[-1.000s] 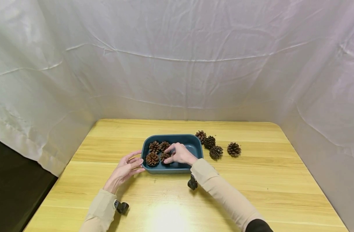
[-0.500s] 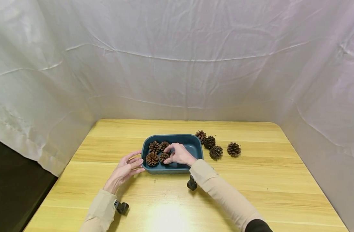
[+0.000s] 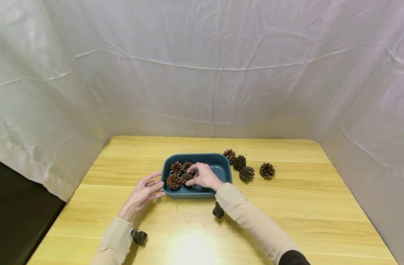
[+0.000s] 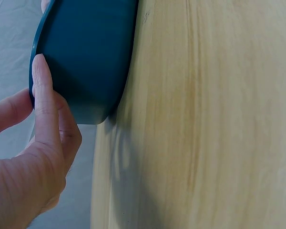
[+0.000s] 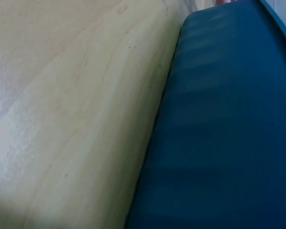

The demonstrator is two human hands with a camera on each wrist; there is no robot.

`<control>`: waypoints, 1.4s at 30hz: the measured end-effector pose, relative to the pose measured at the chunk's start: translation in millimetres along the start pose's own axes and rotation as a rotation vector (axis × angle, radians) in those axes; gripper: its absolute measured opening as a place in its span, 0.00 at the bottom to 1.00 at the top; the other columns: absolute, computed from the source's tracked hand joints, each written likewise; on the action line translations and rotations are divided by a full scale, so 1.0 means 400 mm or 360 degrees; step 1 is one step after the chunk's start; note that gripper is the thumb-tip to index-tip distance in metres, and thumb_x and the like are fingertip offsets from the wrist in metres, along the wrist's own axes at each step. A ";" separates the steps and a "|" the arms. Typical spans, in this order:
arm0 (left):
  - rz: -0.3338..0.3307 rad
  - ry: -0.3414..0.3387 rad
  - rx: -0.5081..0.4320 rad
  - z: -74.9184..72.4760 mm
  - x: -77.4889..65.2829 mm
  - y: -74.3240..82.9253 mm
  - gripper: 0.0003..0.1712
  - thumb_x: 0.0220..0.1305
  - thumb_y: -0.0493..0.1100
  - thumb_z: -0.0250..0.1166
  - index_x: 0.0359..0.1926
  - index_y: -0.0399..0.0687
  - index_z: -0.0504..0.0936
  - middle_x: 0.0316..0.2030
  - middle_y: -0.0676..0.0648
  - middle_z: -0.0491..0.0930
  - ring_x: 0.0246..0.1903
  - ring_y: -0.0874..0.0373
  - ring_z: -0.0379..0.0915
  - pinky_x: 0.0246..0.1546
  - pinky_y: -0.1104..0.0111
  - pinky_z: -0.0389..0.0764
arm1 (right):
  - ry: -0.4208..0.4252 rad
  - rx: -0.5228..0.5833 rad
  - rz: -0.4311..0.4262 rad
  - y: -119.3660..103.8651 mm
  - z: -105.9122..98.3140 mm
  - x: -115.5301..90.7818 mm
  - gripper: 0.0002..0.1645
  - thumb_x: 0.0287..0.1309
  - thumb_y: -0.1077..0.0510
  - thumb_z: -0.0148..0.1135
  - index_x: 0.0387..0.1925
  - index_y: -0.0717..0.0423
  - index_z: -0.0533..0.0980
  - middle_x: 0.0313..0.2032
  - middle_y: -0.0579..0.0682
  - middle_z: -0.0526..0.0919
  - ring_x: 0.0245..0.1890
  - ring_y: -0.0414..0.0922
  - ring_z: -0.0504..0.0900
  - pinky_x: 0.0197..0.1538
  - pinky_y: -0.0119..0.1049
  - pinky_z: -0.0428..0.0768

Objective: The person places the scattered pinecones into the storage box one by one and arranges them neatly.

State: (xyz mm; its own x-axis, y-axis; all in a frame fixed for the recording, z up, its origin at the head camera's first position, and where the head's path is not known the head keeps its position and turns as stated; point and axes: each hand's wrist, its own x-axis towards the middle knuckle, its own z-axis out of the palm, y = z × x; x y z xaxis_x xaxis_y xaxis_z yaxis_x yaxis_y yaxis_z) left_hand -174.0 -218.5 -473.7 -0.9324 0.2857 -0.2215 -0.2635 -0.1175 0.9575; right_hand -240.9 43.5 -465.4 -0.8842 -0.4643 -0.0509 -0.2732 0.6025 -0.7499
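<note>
A dark blue rectangular tray [image 3: 175, 196] with rounded corners sits on the wooden table. My left hand [image 3: 143, 191] holds its left end, and the left wrist view shows that hand's fingers [image 4: 44, 95] at the rim. Inside the tray, my right hand [image 3: 205, 176] pinches a brown pine cone [image 3: 186, 179] between thumb and fingers. Beside that cone, on its left, sits a larger pine cone [image 3: 173, 182]. Two more lie behind, a pine cone [image 3: 176, 168] at the left and a partly covered pine cone [image 3: 187, 166]. The right wrist view shows only the tray's outer wall [image 5: 224, 129] and table.
Right of the tray, several pine cones lie on the table [image 3: 304, 206]: a reddish cone [image 3: 229, 155] by the back corner, a dark cone [image 3: 239, 162], another cone [image 3: 246, 174] and one farther right, a separate cone [image 3: 267, 170]. Pale cloth [image 3: 215, 92] hangs behind.
My right hand and the pine cone it pinches have shifted slightly left, toward the larger cone. The left hand and the tray have stayed put.
</note>
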 end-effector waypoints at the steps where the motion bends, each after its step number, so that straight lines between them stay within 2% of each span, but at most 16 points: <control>1: 0.0001 -0.0001 0.0003 0.000 0.000 0.000 0.38 0.74 0.33 0.55 0.77 0.32 0.48 0.44 0.51 0.78 0.37 0.63 0.81 0.45 0.71 0.89 | 0.0002 -0.0010 0.0006 0.000 0.001 0.000 0.23 0.51 0.54 0.79 0.49 0.54 0.84 0.51 0.54 0.83 0.27 0.36 0.81 0.42 0.35 0.86; 3: 0.0002 0.0000 0.0004 0.000 0.000 0.000 0.38 0.74 0.33 0.55 0.77 0.32 0.48 0.44 0.51 0.78 0.37 0.63 0.81 0.45 0.71 0.89 | 0.0006 -0.0027 0.0019 0.000 0.002 0.001 0.23 0.51 0.54 0.79 0.49 0.53 0.84 0.51 0.54 0.82 0.27 0.36 0.80 0.44 0.35 0.85; 10: 0.0008 0.0010 0.0003 0.001 0.000 0.000 0.38 0.74 0.32 0.55 0.77 0.32 0.48 0.44 0.50 0.78 0.37 0.63 0.81 0.46 0.71 0.89 | 0.0006 -0.0003 0.0049 -0.004 0.003 0.001 0.23 0.51 0.53 0.79 0.49 0.54 0.84 0.48 0.53 0.81 0.26 0.38 0.78 0.38 0.32 0.83; 24: 0.0000 0.0008 0.0013 0.001 0.000 -0.001 0.38 0.74 0.32 0.55 0.77 0.32 0.48 0.44 0.50 0.78 0.38 0.63 0.81 0.45 0.72 0.89 | -0.0005 -0.0012 0.0033 -0.002 0.001 0.001 0.24 0.50 0.55 0.80 0.49 0.53 0.83 0.47 0.53 0.80 0.28 0.37 0.80 0.46 0.38 0.85; 32: 0.0015 0.0002 0.0003 0.000 0.000 -0.003 0.38 0.74 0.33 0.55 0.77 0.32 0.48 0.43 0.51 0.79 0.38 0.63 0.82 0.45 0.71 0.89 | 0.0016 -0.0014 0.0006 -0.003 -0.001 -0.003 0.24 0.49 0.55 0.80 0.50 0.53 0.83 0.47 0.54 0.80 0.28 0.37 0.81 0.47 0.39 0.86; 42: 0.0014 -0.0005 -0.0015 0.001 0.000 -0.001 0.38 0.74 0.33 0.56 0.77 0.32 0.48 0.43 0.52 0.79 0.38 0.63 0.82 0.45 0.71 0.89 | 0.0020 0.0013 0.0001 -0.002 -0.012 -0.008 0.23 0.50 0.55 0.80 0.49 0.53 0.83 0.46 0.55 0.79 0.30 0.39 0.80 0.39 0.33 0.84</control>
State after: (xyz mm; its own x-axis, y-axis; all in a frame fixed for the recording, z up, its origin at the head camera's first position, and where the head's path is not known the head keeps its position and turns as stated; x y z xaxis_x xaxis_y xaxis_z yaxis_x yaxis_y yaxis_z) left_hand -173.9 -218.1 -474.2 -0.9339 0.2877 -0.2125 -0.2577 -0.1290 0.9576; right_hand -239.7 47.6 -461.3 -0.8891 -0.4557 -0.0432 -0.2696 0.5976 -0.7551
